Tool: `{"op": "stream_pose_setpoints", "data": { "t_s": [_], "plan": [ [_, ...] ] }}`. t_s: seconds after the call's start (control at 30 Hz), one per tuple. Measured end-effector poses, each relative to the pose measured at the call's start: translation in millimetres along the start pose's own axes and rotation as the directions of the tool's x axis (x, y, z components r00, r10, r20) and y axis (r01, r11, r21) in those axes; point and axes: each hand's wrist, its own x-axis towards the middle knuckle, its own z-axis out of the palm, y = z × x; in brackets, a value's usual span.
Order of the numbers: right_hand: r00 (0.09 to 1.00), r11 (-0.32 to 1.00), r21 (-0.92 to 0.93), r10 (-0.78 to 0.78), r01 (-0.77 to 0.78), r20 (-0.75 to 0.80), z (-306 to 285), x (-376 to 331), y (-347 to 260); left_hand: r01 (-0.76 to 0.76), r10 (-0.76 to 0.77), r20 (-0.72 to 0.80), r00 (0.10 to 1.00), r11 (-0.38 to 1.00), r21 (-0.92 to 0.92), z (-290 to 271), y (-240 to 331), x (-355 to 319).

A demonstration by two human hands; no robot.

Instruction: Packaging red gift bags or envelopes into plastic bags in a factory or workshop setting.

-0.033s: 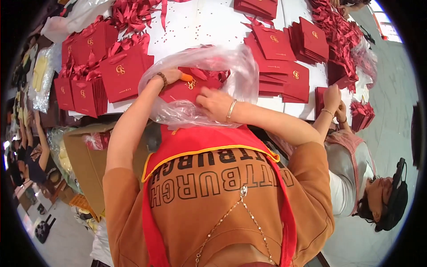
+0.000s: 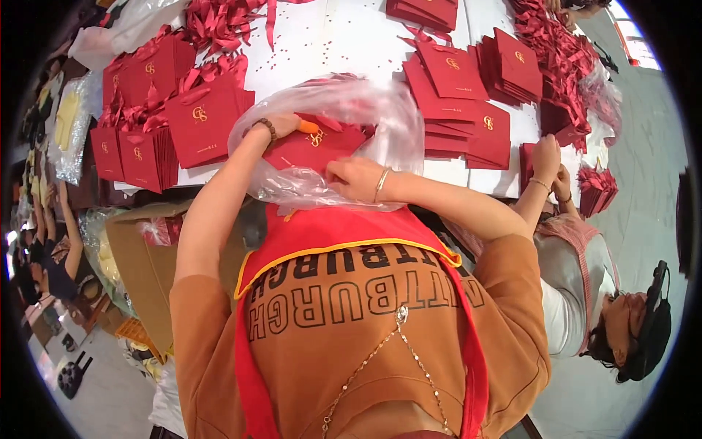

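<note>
White tabletop (image 2: 333, 44) is stretching beneath my work, and at the near side of a clear plastic bag (image 2: 401, 121) my right hand (image 2: 358, 179) is curling its fingers (image 2: 338, 171) close together, though I can't tell whether they're pinching anything. Just beyond, my left hand (image 2: 281, 125) is reaching over the rim, its orange-covered finger (image 2: 308, 127) extending across a red paper bag (image 2: 303, 152) sitting inside, the grip unclear. Farther out, more red bags (image 2: 206, 126) are sitting in stacks on both sides.

Red-and-gold bag (image 2: 301, 152), plastic (image 2: 404, 121) seemingly colourless
</note>
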Motion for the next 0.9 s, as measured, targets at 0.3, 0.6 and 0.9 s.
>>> {"op": "stream_pose_setpoints", "data": {
  "t_s": [0.3, 0.6, 0.9],
  "plan": [
    [0.888, 0.140, 0.908, 0.312, -0.396, 0.339, 19, 3, 35, -0.078, 0.078, 0.066, 0.995, 0.997, -0.002, 0, -14, 16],
    [0.810, 0.109, 0.952, 0.558, -0.287, 0.180, 31, 55, 54, -0.078, 0.081, 0.037, 0.996, 0.994, -0.076, -10, -28, 29],
    [0.751, 0.651, 0.578, 0.653, -0.491, -0.097, -19, 61, 73, -0.030, -0.002, -0.289, 0.957, 0.994, -0.105, 16, -44, 55]
  ]
}}
